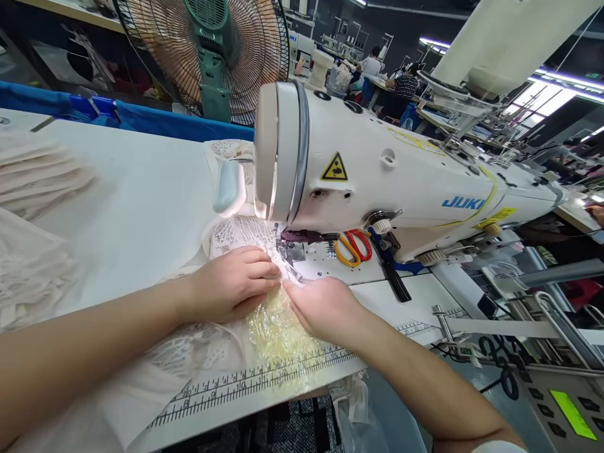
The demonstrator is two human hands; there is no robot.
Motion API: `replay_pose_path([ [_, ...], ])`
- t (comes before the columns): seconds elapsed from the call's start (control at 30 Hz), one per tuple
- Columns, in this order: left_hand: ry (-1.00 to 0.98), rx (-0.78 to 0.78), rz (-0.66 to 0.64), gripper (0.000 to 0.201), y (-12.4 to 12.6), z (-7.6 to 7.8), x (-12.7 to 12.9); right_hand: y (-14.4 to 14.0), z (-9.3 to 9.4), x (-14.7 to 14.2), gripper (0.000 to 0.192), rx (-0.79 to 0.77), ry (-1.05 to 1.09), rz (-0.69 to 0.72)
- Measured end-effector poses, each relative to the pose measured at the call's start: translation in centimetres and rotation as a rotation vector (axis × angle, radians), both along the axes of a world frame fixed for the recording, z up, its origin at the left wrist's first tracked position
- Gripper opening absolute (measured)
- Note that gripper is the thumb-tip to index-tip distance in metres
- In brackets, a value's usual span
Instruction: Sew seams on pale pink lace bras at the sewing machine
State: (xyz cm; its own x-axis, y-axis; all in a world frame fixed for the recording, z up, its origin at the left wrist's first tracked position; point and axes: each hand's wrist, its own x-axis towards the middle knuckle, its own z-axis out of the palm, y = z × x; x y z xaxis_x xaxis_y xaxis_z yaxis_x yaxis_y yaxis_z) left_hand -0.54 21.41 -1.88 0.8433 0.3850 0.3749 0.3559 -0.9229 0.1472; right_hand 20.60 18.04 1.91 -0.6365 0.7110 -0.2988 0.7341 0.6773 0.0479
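Your left hand [236, 280] lies palm down, its fingers flat and unclenched on the lace fabric [240, 233], seemingly to keep the cloth level where it passes ahead of them to the presser foot [289, 253]. Your right hand [330, 308] is opposite, its fingertips drawn together at the fabric's edge, just beside the left ones; I cannot tell whether they pinch it, as the contact is hidden. Placed on either side, the fingers can probably steer the edge while staying short of the needle area. Behind your left fingers the rest of the fabric spreads loosely toward you, which likely leaves it slack rather than tugging. Crinkled yellowish film [278, 327] lies on the tabletop [132, 170] just below your fingers, perhaps as a smooth surface for cloth to slide over, and a printed ruler strip [240, 385] runs nearer you, handy for measuring. Scissors [353, 242] rest beyond your right fingers, under the arm of the sewing machine [377, 157], near enough to reach yet beside the cloth's path. Pale stacked pieces [38, 167] sit well left of your left fingers, presumably to spare the working area.
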Motion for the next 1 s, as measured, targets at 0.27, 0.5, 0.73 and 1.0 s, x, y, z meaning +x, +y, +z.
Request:
replay_pose_path([
  [0.27,0.014,-0.006,0.015,0.028,1.8,0.1,-0.5,0.5,-0.1,-2.2,0.065,-0.089,-0.073,-0.097],
  [0.5,0.013,0.021,0.049,0.031,3.6,-0.3,-1.1,0.5,-0.8,-2.5,0.065,-0.042,-0.059,-0.117],
  [0.73,0.016,0.065,0.156,0.039,4.5,-0.3,-1.6,0.5,-1.5,-2.1,0.064,-0.012,-0.030,-0.107],
  [1.0,0.059,0.088,0.272,0.043,4.7,0.6,-1.8,0.4,-1.6,-2.0,0.058,0.006,-0.013,-0.100],
])
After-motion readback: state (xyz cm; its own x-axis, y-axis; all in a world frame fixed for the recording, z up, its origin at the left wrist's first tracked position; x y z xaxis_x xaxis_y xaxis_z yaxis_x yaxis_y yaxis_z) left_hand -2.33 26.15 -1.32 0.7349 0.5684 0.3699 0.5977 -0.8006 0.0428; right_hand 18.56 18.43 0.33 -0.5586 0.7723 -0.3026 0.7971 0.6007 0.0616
